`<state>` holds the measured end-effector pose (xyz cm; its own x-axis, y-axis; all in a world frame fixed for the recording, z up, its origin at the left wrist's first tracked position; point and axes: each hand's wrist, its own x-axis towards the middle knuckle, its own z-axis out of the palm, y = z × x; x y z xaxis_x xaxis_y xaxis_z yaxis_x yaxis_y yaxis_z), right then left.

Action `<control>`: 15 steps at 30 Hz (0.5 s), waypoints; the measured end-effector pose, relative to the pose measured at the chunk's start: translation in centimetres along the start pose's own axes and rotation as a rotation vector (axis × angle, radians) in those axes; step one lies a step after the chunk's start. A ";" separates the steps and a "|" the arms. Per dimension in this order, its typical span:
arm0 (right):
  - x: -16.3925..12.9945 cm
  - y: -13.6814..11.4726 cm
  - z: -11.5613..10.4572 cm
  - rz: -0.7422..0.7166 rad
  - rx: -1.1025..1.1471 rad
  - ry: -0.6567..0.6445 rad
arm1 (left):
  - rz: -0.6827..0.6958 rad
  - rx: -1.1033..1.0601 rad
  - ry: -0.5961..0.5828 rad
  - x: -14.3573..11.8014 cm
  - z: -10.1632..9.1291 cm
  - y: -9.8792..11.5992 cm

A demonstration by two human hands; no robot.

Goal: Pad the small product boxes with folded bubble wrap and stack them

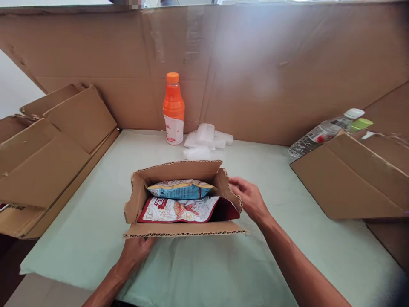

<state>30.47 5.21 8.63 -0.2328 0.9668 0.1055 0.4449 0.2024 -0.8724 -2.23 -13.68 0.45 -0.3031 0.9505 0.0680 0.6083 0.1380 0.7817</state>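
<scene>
An open cardboard box [185, 229] stands in front of me with its flaps up. Inside it are a blue and yellow snack packet [182, 190] at the back and a white and dark red packet [179, 209] at the front. My left hand [136, 249] grips the box's lower front left, its fingers mostly hidden under the front flap. On the right side, my right hand [249, 196] holds the box wall, with its fingertips partly behind the flap. Whether the box rests on the table or is slightly raised, I cannot tell.
An orange-topped bottle [174, 108] stands at the back beside several rolls of clear plastic wrap [206, 140]. Cardboard boxes flank the pale green table cover [96, 238] at left [47, 166] and right [354, 179]. A clear bottle [319, 135] leans in the right one. A cardboard wall [255, 85] closes the back.
</scene>
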 end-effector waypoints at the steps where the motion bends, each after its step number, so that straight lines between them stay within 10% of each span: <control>1: 2.2 0.2 0.1 0.009 -0.013 0.086 | -0.005 0.004 0.008 -0.2 0.2 -0.6; 6: 12.4 0.4 4.3 0.024 0.018 0.222 | 0.014 0.071 -0.004 -0.6 -0.1 -2.8; 9: 13.5 -0.3 4.6 0.011 0.080 0.185 | 0.027 0.110 -0.003 -0.7 -0.3 -2.8; 15: 3.1 1.7 -7.4 -0.025 0.114 0.256 | 0.008 0.144 0.073 -0.7 -0.2 -1.7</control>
<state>36.86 9.74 11.04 -0.0098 0.9727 0.2318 0.3384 0.2214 -0.9146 -3.24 -14.62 -0.79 -0.3467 0.9299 0.1228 0.7081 0.1737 0.6844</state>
